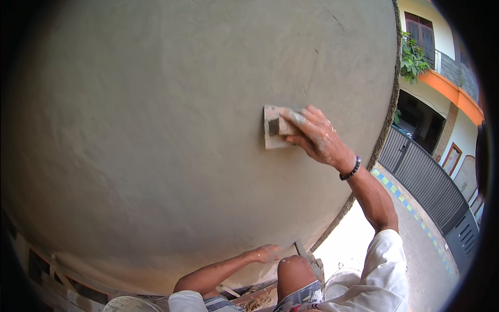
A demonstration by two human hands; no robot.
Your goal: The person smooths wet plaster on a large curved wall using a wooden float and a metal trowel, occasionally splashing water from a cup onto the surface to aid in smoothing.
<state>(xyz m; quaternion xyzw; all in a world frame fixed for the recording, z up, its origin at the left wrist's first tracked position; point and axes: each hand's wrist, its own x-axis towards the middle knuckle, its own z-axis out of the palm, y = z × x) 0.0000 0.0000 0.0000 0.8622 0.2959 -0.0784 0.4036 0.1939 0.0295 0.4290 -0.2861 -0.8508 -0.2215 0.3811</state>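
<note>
My right hand (317, 135), smeared with pale plaster, grips the block handle of a flat, plaster-stained float (273, 140), which lies against the grey plastered wall (171, 119) right of the middle. A beaded bracelet circles my right wrist. Low down, my left hand (265, 254) is beside my bent knee, near or on the lower wall, with its fingers apart and nothing visible in them.
A rough wall edge (384, 135) runs down the right. Below are narrow boards (309, 252) and a pale bucket (340, 278) by my knee. Beyond the edge lie a paved lane (416, 223), a grey metal gate (416, 171) and a house with an orange balcony (452, 91).
</note>
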